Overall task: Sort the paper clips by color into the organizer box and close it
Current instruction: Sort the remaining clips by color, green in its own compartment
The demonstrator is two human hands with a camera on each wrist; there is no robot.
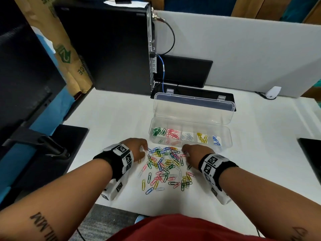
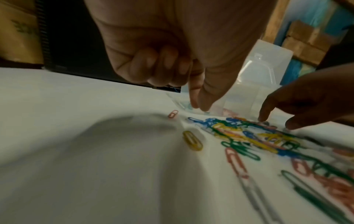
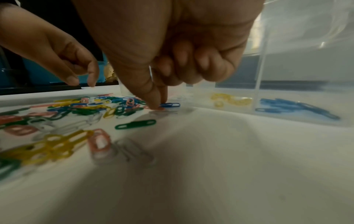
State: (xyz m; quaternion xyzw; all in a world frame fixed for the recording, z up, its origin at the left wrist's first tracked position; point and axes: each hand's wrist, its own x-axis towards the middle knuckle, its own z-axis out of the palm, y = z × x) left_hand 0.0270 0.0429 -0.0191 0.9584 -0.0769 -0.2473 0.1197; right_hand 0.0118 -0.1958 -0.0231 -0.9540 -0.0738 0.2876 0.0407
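Both hands are working the loose pile of coloured wire paper clips (image 1: 165, 166) at the white desk's (image 1: 112, 119) near edge, just before the open clear plastic organizer box (image 1: 189, 134). The left hand (image 1: 137, 148) is reaching with thumb and forefinger nearly together, holding nothing I can see. The right hand's (image 1: 194, 153) fingers (image 3: 157, 97) are pinching down on a pink clip, for sorting.

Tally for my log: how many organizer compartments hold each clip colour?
green clips: 1
pink clips: 1
white clips: 1
yellow clips: 1
blue clips: 1
Total: 5 compartments filled in the organizer box
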